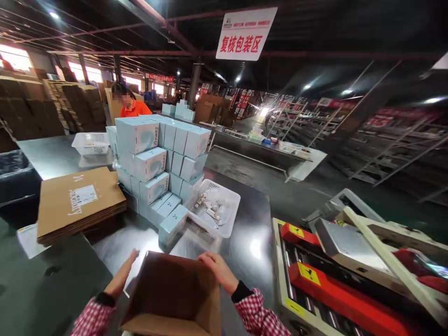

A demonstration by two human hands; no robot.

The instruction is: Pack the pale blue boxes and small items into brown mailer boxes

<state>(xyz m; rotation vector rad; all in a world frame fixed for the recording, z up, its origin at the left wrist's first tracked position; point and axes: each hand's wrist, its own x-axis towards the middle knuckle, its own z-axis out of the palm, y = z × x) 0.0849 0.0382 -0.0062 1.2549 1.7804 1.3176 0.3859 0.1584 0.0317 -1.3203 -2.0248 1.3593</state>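
An open cardboard box (175, 284) stands in front of me at the table's near edge, its inside in shadow. My right hand (219, 270) grips the upper right corner, fingers bent over the rim. To the left of the box, my left hand (124, 275) is held flat with its fingers stretched out; a narrow gap seems to separate it from the box wall. Beyond the box rises a stack of light blue product boxes (150, 163). A white plastic basket (229, 224) beside the stack holds small white and gold items, too small to name.
Flattened cardboard cartons (56, 200) are piled on the left of the metal table (252, 252). A second white basket (90, 144) sits farther back. At right is a roller machine with red side guides (329, 294). A person in orange (135, 108) is behind the stack.
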